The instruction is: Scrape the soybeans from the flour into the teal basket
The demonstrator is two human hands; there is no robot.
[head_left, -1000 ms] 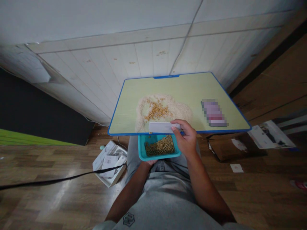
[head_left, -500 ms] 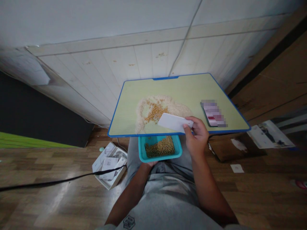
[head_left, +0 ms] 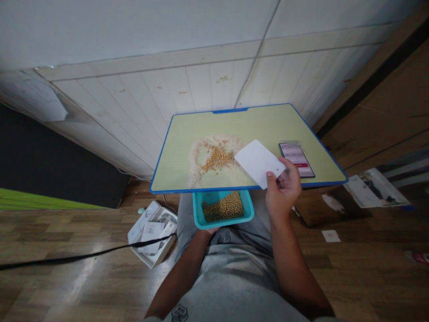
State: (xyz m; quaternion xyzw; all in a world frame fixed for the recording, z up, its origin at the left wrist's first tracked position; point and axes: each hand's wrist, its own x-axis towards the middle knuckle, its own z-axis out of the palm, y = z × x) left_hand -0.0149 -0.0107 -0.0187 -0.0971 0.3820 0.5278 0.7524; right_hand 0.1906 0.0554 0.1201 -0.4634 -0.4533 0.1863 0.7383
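A flat white rectangular card (head_left: 256, 162), slanted lengthwise far-left, is pinched by the right hand (head_left: 284, 185); the left hand's (head_left: 211, 230) grip is hidden.

A single camera is doing the looking, riding on the person's head and facing forward and steeply downward. The grey fabric shirt (head_left: 234, 281) is filling six o'clock, closest to the lens, and just above it we're peering into the turquoise rectangular plastic tray (head_left: 248, 206). The pale-green rectangular tabletop with the blue rim (head_left: 264, 123) is sitting around the centre, near enough to dominate yet fitting in whole. Farther off, the white panelled wall (head_left: 134, 98) is spanning eleven to one, while brown wood-look flooring (head_left: 40, 281) is stretching away towards eight and four.
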